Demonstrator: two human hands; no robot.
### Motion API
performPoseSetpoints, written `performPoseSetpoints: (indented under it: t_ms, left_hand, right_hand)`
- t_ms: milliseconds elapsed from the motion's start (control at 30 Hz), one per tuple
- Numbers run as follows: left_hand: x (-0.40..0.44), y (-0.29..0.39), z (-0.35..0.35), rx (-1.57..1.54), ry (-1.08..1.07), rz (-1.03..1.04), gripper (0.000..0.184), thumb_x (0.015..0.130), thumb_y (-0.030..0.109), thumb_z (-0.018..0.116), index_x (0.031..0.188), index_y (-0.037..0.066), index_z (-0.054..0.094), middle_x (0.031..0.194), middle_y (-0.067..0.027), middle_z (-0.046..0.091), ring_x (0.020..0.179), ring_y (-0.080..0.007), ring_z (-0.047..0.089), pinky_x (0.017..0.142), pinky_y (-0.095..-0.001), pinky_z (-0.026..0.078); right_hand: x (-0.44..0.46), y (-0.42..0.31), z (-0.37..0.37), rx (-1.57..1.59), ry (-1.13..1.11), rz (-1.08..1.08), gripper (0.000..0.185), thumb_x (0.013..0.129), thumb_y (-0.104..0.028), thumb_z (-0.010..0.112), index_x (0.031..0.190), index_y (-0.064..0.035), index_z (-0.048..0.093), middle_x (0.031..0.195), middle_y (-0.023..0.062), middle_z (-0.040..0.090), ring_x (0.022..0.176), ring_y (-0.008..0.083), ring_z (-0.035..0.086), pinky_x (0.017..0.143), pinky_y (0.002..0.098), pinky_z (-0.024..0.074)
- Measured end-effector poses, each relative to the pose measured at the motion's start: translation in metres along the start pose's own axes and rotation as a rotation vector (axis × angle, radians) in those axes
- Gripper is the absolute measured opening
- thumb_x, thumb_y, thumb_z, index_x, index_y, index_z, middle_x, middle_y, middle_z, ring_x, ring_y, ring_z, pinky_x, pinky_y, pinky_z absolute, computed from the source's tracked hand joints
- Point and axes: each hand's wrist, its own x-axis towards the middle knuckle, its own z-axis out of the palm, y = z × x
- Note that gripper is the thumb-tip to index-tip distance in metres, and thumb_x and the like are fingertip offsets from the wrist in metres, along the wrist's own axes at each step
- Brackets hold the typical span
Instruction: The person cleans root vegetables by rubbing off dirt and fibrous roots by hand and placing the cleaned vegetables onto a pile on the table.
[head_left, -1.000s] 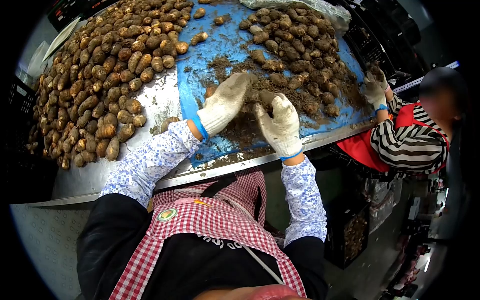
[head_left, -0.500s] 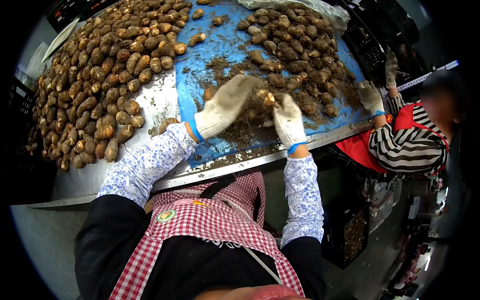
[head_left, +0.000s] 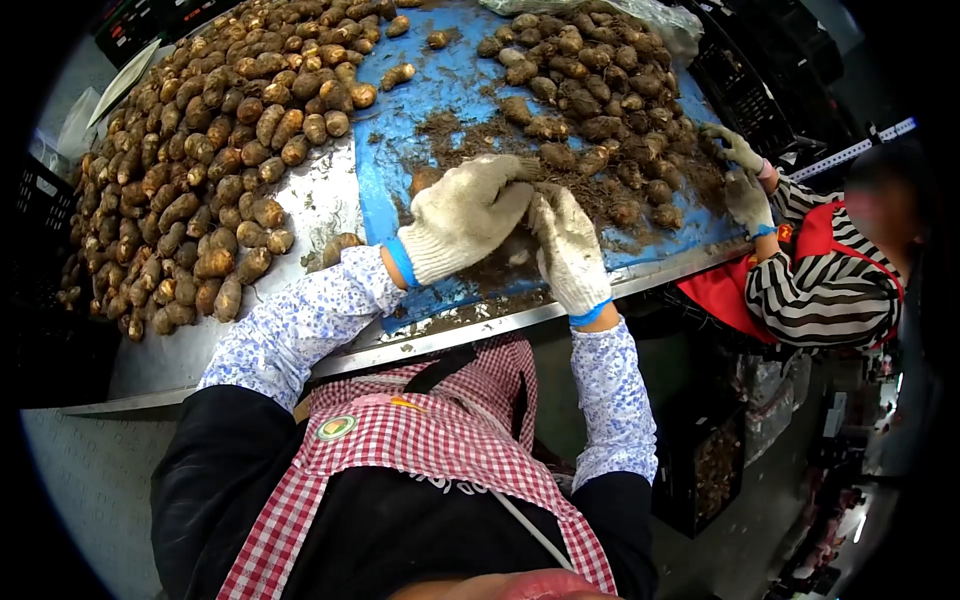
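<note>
My left hand (head_left: 470,215), in a soiled white knit glove, is closed with its fingers curled toward the right hand. My right hand (head_left: 572,250), gloved alike, is closed too, and its fingertips meet those of the left. A taro with a pale end showed between the fingertips a moment ago; the gloves now hide it. Beneath both hands lies dark soil with stringy roots on a blue sheet (head_left: 390,110). Just beyond them begins a heap of hairy, soil-covered taros (head_left: 600,100). One taro (head_left: 425,180) lies close behind my left hand.
Cleaner taros (head_left: 200,170) form a large pile on the metal table (head_left: 325,195) to the left. A co-worker in a striped top (head_left: 820,300) stands at the right, gloved hands (head_left: 745,195) at the heap's edge. Black crates (head_left: 745,90) stand behind; crumpled plastic (head_left: 650,25) lies at the back.
My hands have come closer together and turned, covering the pale-ended taro. The co-worker's farther hand has come down toward the heap. The whole view has shifted slightly.
</note>
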Motion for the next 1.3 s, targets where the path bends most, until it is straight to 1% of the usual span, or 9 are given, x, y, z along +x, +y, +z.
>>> performPoseSetpoints:
  t_ms: [200, 300, 367, 667, 800, 1067, 1200, 1233, 1300]
  left_hand:
    - [0.021, -0.029, 0.008, -0.817, -0.071, -0.538, 0.026, 0.1, 0.018, 0.05, 0.109, -0.003, 0.061, 0.102, -0.0147, 0.066, 0.088, -0.02, 0.064, 0.083, -0.0323, 0.054]
    - [0.017, -0.08, 0.016, -0.175, -0.102, 0.199, 0.028, 0.099, 0.019, 0.053, 0.115, -0.003, 0.059, 0.107, -0.0131, 0.066, 0.093, -0.0206, 0.065, 0.082, -0.031, 0.055]
    - [0.029, -0.019, -0.006, -1.066, -0.122, -0.849, 0.031, 0.1, 0.024, 0.053, 0.119, 0.001, 0.057, 0.113, -0.0113, 0.064, 0.096, -0.0205, 0.065, 0.082, -0.0311, 0.057]
    - [0.005, -0.023, -0.021, -1.119, -0.308, -0.389, 0.037, 0.101, 0.031, 0.052, 0.125, 0.003, 0.052, 0.109, -0.0064, 0.061, 0.09, -0.0114, 0.061, 0.073, -0.0257, 0.056]
    - [0.0, -0.021, -0.002, -1.119, -0.193, -0.49, 0.033, 0.102, 0.032, 0.049, 0.119, 0.003, 0.051, 0.089, -0.0038, 0.059, 0.06, -0.0081, 0.056, 0.048, -0.0232, 0.052]
    - [-0.01, -0.007, 0.004, -0.995, -0.229, -0.497, 0.028, 0.099, 0.025, 0.054, 0.118, 0.004, 0.054, 0.09, -0.003, 0.059, 0.073, -0.0106, 0.058, 0.057, -0.0216, 0.05]
    - [-0.009, 0.028, -0.015, -0.306, -0.271, -0.467, 0.031, 0.096, 0.022, 0.058, 0.119, 0.001, 0.055, 0.1, -0.0083, 0.06, 0.091, -0.0148, 0.059, 0.076, -0.0275, 0.052]
    - [-0.017, 0.017, -0.014, -0.345, -0.199, -0.07, 0.027, 0.097, 0.016, 0.056, 0.12, 0.001, 0.055, 0.11, -0.0093, 0.06, 0.096, -0.0144, 0.057, 0.083, -0.03, 0.05]
    - [-0.01, -0.002, -0.008, -0.423, -0.228, -0.108, 0.025, 0.099, 0.015, 0.052, 0.12, 0.002, 0.055, 0.104, -0.0081, 0.061, 0.088, -0.013, 0.057, 0.079, -0.0282, 0.05]
  right_hand:
    - [0.007, -0.017, 0.02, -0.634, -0.02, -0.318, 0.04, 0.085, -0.011, 0.069, 0.12, -0.0013, 0.053, 0.096, 0.0165, 0.065, 0.085, 0.0252, 0.066, 0.073, 0.0353, 0.055]
    - [0.01, -0.006, 0.011, -0.696, 0.032, -0.613, 0.046, 0.076, 0.0, 0.071, 0.118, -0.0013, 0.054, 0.099, 0.018, 0.065, 0.091, 0.0271, 0.068, 0.078, 0.0351, 0.0564]
    - [0.008, -0.007, 0.005, -0.442, 0.01, -0.435, 0.048, 0.074, 0.004, 0.071, 0.118, 0.0, 0.053, 0.111, 0.0177, 0.063, 0.098, 0.0255, 0.066, 0.082, 0.0367, 0.0563]
    - [-0.004, -0.008, -0.003, 0.018, 0.1, 0.014, 0.052, 0.095, -0.038, 0.062, 0.127, -0.0001, 0.05, 0.116, 0.0142, 0.061, 0.102, 0.0198, 0.062, 0.087, 0.0311, 0.0525]
    - [0.002, -0.028, 0.013, -0.293, 0.056, -0.107, 0.045, 0.089, -0.017, 0.07, 0.126, -0.0003, 0.052, 0.11, 0.012, 0.064, 0.097, 0.0178, 0.064, 0.083, 0.0309, 0.0534]
    - [0.002, 0.008, -0.003, -1.03, 0.313, -0.461, 0.031, 0.091, -0.015, 0.063, 0.113, 0.007, 0.059, 0.09, 0.0187, 0.066, 0.072, 0.0291, 0.065, 0.065, 0.0344, 0.0538]
    - [0.01, 0.006, -0.019, -0.905, 0.032, -0.453, 0.037, 0.086, -0.011, 0.062, 0.119, 0.0048, 0.057, 0.109, 0.0203, 0.064, 0.093, 0.0326, 0.065, 0.082, 0.038, 0.0545]
    - [0.01, 0.009, -0.024, -0.953, -0.022, -0.453, 0.044, 0.076, -0.005, 0.07, 0.118, 0.001, 0.059, 0.114, 0.0175, 0.063, 0.101, 0.034, 0.063, 0.088, 0.0402, 0.0524]
    - [0.012, -0.001, -0.026, -0.447, -0.08, -0.004, 0.038, 0.088, -0.009, 0.061, 0.123, 0.0046, 0.053, 0.113, 0.0195, 0.062, 0.089, 0.0233, 0.066, 0.068, 0.0283, 0.0549]
